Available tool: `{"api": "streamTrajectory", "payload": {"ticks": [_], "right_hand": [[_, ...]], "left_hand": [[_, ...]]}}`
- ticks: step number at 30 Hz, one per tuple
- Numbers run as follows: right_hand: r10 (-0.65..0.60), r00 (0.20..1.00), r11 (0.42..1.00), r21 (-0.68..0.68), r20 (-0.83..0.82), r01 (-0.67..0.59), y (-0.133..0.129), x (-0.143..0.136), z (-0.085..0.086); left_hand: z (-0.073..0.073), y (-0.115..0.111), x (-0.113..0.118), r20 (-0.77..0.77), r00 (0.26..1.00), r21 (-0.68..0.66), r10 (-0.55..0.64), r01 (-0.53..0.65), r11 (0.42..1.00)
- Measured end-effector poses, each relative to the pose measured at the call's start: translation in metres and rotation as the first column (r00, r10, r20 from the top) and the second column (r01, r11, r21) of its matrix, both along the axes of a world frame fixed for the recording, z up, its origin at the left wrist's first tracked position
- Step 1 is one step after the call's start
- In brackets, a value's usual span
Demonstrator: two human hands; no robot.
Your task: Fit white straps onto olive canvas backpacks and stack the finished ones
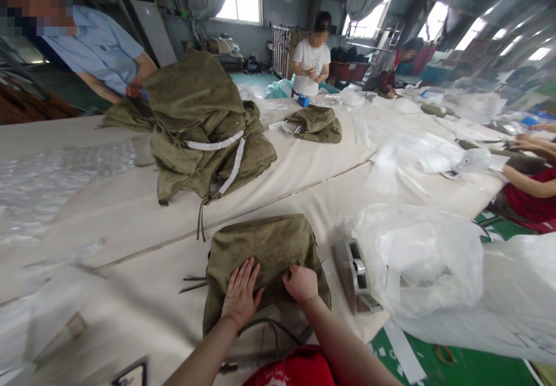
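Observation:
An olive-green fabric bag [269, 241] lies in front of me on the cloth-covered table. My left hand [241, 294] rests flat on its left half, fingers stretched out and apart. On the right half, my right hand [302, 283] is closed in a fist against the fabric; whatever its fingers hold is hidden. A thin dark strap [271, 320] curves across the near side of the bag, below my hands. Thin cords [193, 284] stick out at the bag's left side.
Beyond lies a pile of olive bags [195, 102]; another bag [319, 124] sits farther back. A tape dispenser [358, 276] and clear plastic bags [425, 258] are at right, bubble wrap [65, 183] at left. A phone [132, 374] lies near the front edge. Several co-workers stand around.

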State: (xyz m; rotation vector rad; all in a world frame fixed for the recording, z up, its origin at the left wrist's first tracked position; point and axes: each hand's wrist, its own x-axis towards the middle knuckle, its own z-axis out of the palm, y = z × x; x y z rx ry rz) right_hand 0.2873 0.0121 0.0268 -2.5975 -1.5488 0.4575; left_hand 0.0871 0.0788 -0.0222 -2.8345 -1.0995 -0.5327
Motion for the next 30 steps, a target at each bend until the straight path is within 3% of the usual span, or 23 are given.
{"api": "streamTrajectory", "payload": {"ticks": [3,6,13,16,19,23,26,30], "right_hand": [[0.003,1.000,1.000,-0.005,0.009,-0.003,-0.003,0.005,-0.001],[0.096,0.995,0.995,0.036,0.033,-0.097,-0.003,0.006,-0.002],[0.252,0.960,0.965,0.046,0.122,-0.259,-0.010,-0.029,-0.009],[0.308,0.950,0.950,0.039,0.045,-0.310,-0.012,-0.029,-0.001],[0.131,0.990,0.987,0.096,-0.042,-0.127,-0.014,0.002,0.012],[-0.194,0.980,0.973,0.137,0.034,0.188,-0.023,0.062,0.014],[-0.263,0.963,0.964,0.045,0.051,0.261,-0.029,0.088,0.002],[-0.282,0.959,0.959,0.030,0.039,0.281,-0.031,0.095,-0.010]], "left_hand": [[0.001,-0.001,0.000,-0.004,1.000,-0.006,-0.005,0.005,1.000],[0.002,-0.002,0.001,0.014,1.000,-0.022,0.006,-0.006,1.000],[-0.006,-0.001,0.002,0.073,0.997,-0.026,0.023,-0.021,0.999],[-0.011,0.001,0.001,0.084,0.996,-0.015,0.016,-0.015,1.000],[-0.012,0.002,0.001,0.080,0.997,0.004,0.007,-0.007,1.000],[-0.009,0.000,0.002,0.077,0.997,0.013,0.012,-0.013,1.000],[-0.008,0.000,0.002,0.074,0.997,0.027,0.019,-0.022,0.999],[-0.008,0.000,0.001,0.071,0.997,0.024,0.017,-0.019,1.000]]}}
